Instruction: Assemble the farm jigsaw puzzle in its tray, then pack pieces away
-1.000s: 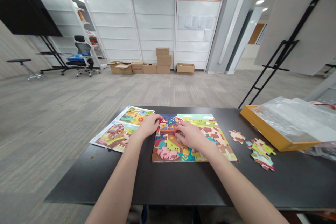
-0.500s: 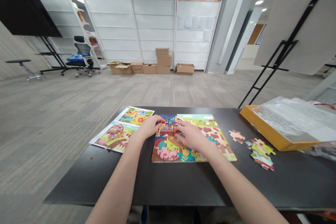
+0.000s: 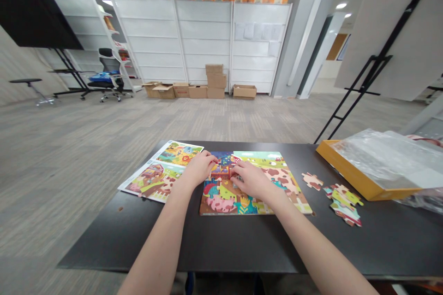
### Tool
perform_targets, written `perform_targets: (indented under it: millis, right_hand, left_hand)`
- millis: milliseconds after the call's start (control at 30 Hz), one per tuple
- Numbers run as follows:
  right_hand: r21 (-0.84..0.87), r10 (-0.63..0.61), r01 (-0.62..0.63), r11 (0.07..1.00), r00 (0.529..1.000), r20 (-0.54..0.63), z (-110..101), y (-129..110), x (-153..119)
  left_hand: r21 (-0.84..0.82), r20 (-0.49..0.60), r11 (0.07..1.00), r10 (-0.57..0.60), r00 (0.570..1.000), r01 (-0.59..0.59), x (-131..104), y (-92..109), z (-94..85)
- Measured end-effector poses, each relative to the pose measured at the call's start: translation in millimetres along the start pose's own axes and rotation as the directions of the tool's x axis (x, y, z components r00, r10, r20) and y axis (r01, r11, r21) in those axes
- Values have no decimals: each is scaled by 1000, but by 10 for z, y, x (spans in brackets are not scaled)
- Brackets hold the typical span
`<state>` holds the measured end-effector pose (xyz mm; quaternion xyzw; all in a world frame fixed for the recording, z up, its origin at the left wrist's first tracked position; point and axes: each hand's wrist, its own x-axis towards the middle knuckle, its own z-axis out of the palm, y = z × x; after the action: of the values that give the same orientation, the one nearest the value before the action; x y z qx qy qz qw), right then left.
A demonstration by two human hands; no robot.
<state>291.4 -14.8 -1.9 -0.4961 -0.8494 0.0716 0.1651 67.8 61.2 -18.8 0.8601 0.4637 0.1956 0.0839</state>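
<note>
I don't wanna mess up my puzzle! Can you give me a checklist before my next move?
1. Left hand at the puzzle's left side: ok.
2. Right hand over the puzzle: ok.
3. Puzzle flat beneath the right hand: cannot tell, hidden.
4. Loose pieces all spread apart: not ok, several are bunched together.
5. Picture sheet fully in view: not ok, the left arm blocks its edge.

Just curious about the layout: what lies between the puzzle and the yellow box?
In the head view, loose puzzle pieces lie on the dark table between the puzzle and the yellow box.
</note>
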Motion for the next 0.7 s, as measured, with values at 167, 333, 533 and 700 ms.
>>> perform_targets:
  millis: [167, 333, 533, 700]
  right_hand:
    - [1, 3, -3, 1000, 1000, 5, -14, -15, -4]
    - [0, 4, -4, 1000, 1000, 17, -19, -24, 0]
    - [-1, -5, 5, 1000, 1000, 13, -6, 8, -7]
    - [-7, -29, 29, 1000, 1000, -8, 14, 33, -14]
  left_hand:
    - [18, 37, 999, -29, 999, 29, -41, 79, -52]
    - [35, 59, 998, -53, 997, 51, -56, 158, -78]
    - [53, 65, 970, -240, 969, 237, -382, -24, -513]
    - [276, 50, 795, -574, 818, 541, -828, -459, -917]
